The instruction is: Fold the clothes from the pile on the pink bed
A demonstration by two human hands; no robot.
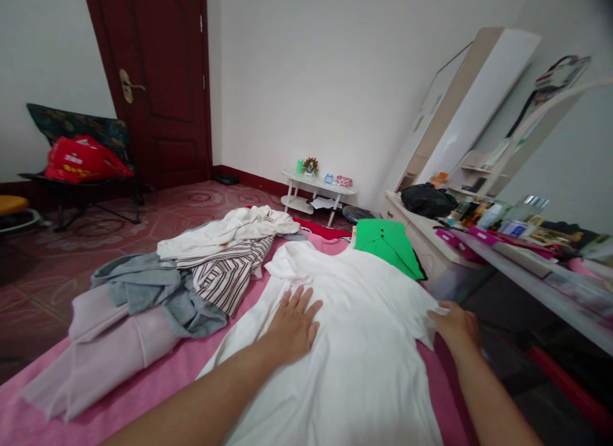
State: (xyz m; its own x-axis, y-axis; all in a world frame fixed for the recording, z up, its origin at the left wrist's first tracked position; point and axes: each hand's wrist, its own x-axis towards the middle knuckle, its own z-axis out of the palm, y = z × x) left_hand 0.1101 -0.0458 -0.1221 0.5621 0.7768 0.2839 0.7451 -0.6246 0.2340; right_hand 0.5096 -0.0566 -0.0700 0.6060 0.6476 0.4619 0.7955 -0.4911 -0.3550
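Observation:
A white T-shirt (364, 331) lies spread on the pink bed cover (191, 376), its neck end away from me. My left hand (294, 324) rests flat on the left part of the shirt, fingers slightly spread. At the right, my right hand (454, 328) pinches the edge of the shirt's right sleeve. Left of the shirt is a loose heap with a white garment (234, 229), a striped garment (232, 267), a grey garment (163, 292) and a pale pink garment (119, 344). Beyond the shirt's collar sits a folded green garment (387, 245).
Cosmetics crowd a dressing table (531, 292) on the right, where a black bag (428, 200) also lies. A low white table (318, 185) stands by the far wall. At the left, a folding chair (76, 123) holds a red bag (86, 160), near a closed door (163, 69).

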